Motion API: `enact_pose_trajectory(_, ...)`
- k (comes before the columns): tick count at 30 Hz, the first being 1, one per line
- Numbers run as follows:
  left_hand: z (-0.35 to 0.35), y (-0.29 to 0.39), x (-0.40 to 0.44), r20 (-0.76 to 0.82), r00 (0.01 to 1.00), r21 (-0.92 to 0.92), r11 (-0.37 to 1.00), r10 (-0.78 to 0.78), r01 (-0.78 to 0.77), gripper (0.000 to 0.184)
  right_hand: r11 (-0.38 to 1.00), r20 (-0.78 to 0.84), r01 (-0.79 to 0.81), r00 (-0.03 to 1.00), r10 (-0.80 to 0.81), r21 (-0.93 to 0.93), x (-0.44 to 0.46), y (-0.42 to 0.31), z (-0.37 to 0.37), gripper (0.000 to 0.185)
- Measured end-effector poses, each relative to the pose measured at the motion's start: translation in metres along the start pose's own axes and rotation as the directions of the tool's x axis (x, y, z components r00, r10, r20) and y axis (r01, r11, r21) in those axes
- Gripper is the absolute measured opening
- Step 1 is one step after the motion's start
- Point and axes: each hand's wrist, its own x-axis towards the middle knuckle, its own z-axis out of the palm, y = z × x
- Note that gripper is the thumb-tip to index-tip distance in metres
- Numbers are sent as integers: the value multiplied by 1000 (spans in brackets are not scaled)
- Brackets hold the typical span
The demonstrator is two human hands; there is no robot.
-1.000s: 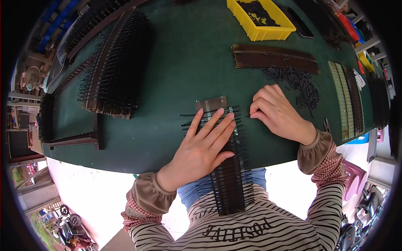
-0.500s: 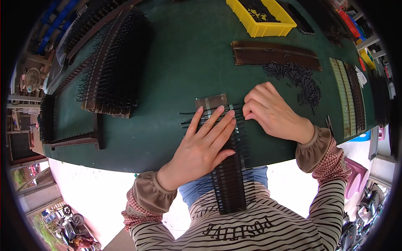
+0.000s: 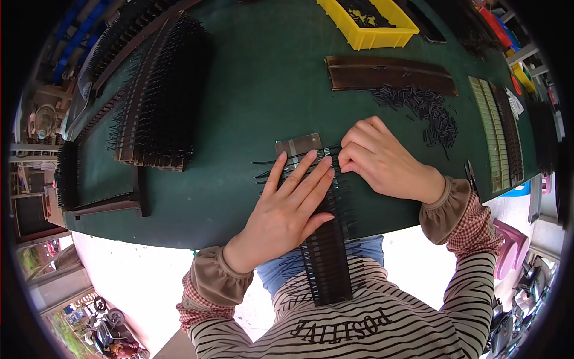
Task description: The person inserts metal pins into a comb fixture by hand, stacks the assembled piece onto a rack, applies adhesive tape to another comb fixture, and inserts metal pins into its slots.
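A long dark strip (image 3: 326, 263) with thin black wires sticking out on both sides runs from the green table over its front edge to the lap. My left hand (image 3: 293, 200) lies on its upper part, fingers spread, pressing on the wires. Beside the strip's right edge, my right hand (image 3: 376, 155) has thumb and forefinger pinched together at the wire ends. Whatever sits between those fingertips is too small to make out. Past my left fingertips shows the strip's bare brown end (image 3: 299, 145).
Small black tubes (image 3: 427, 110) lie heaped beside a brown board (image 3: 391, 75). A yellow bin (image 3: 382, 39) stands behind. Stacked wired strips (image 3: 161, 90) fill the left side of the green table (image 3: 257, 78). Pliers (image 3: 471, 176) and pale strips (image 3: 493, 131) are at the right.
My right hand has moved left, from a short distance away up to the strip's wire ends. My left hand has stayed spread on the strip. The view has shifted slightly.
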Motion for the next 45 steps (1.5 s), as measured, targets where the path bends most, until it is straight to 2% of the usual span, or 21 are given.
enact_pose_trajectory(9, 0, 0, 0, -4, 1000, 13, 1000, 9, -9, 67, 995, -43, -43, 998, 47, 86, -2, 0, -4, 10)
enact_pose_trajectory(12, -2, 0, -1, -7, 1000, -9, 1000, 2, -2, 70, 990, -165, -139, 977, 137, -3, -9, 10, -29, 11)
enact_pose_trajectory(13, -1, 0, -1, -11, 1000, -27, 1000, -2, 2, 73, 976, -259, -216, 945, 201, -29, -14, 15, -36, 13)
enact_pose_trajectory(15, -3, 0, -1, -46, 999, -63, 998, -21, 18, 73, 918, -319, -397, 873, 369, -22, -29, 29, -51, 14)
enact_pose_trajectory(18, -2, 0, 0, -32, 999, -51, 999, -14, 13, 73, 823, -277, -567, 793, 543, -10, -48, 37, -65, 15)
enact_pose_trajectory(21, -2, 1, 1, -6, 1000, -22, 1000, -9, 9, 72, 881, -221, -467, 870, 441, -79, -48, 37, -62, 16)
enact_pose_trajectory(26, -3, 1, 0, 4, 1000, -10, 1000, -15, 15, 73, 959, -66, -269, 959, 276, 93, -25, 28, -38, 18)
enact_pose_trajectory(32, -2, 0, 0, -28, 1000, -38, 999, -12, 10, 75, 975, 100, -221, 971, 216, 37, -14, 25, -38, 13)
enact_pose_trajectory(35, -2, 0, 1, -17, 1000, -28, 1000, -14, 14, 75, 978, 82, -162, 985, 153, 128, -9, 14, -27, 12)
enact_pose_trajectory(45, -1, 0, 1, -10, 1000, -31, 999, -17, 17, 75, 983, 29, -105, 994, 101, 148, 2, 4, -14, 11)
